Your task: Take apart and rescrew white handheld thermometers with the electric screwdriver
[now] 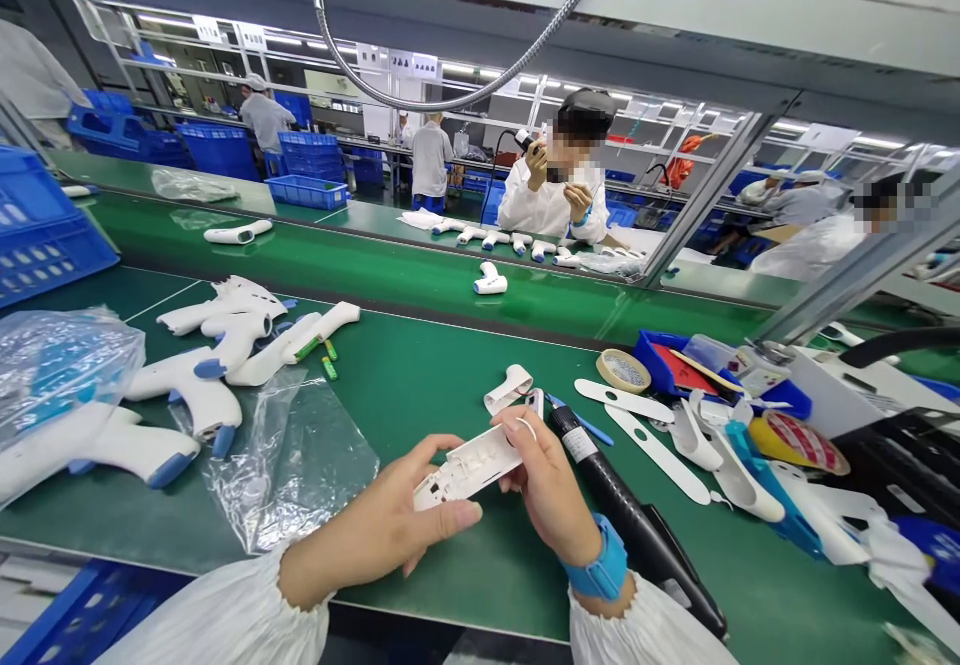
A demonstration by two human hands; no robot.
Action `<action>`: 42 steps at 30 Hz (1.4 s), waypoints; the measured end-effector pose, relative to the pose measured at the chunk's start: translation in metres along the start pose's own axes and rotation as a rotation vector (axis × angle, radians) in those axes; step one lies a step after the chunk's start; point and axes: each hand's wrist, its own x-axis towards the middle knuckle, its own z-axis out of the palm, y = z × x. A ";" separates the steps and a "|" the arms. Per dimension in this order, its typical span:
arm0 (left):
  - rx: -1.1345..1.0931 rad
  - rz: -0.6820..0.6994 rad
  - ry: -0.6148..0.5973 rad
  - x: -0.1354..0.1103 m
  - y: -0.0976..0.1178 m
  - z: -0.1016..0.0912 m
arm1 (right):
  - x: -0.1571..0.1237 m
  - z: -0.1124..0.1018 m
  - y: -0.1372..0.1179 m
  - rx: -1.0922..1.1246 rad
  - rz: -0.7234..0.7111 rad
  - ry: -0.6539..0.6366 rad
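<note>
Between my two hands is a white plastic housing half, its inner side with ribs and small cut-outs turned up point(476, 465). My left hand point(382, 515) grips its left end, thumb along the near edge. At the other end, my right hand point(551, 490), with a blue wristband, pinches it between thumb and fingers. Just beyond lies a small curved white part point(510, 388). A black electric screwdriver point(626, 520) lies right of my right hand, beside a blue pen-like tool point(581, 418). Flat white strips point(656, 453) lie farther right.
White gun-shaped devices point(195, 385) and clear plastic bags point(292, 455) cover the left. A blue crate point(52, 230) stands behind them. At right are a tape roll point(624, 370), a blue tray point(675, 365) and more housings. Across the green conveyor point(375, 275) sits a co-worker point(555, 185).
</note>
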 end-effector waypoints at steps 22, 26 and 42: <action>0.060 -0.038 -0.099 0.000 0.006 -0.001 | -0.005 -0.003 0.005 0.007 0.023 -0.060; 0.040 -0.052 -0.140 0.002 0.007 -0.002 | -0.005 -0.004 0.005 -0.028 0.019 -0.071; -0.188 -0.042 -0.128 0.014 -0.006 0.004 | -0.007 -0.004 -0.002 -0.106 -0.030 -0.069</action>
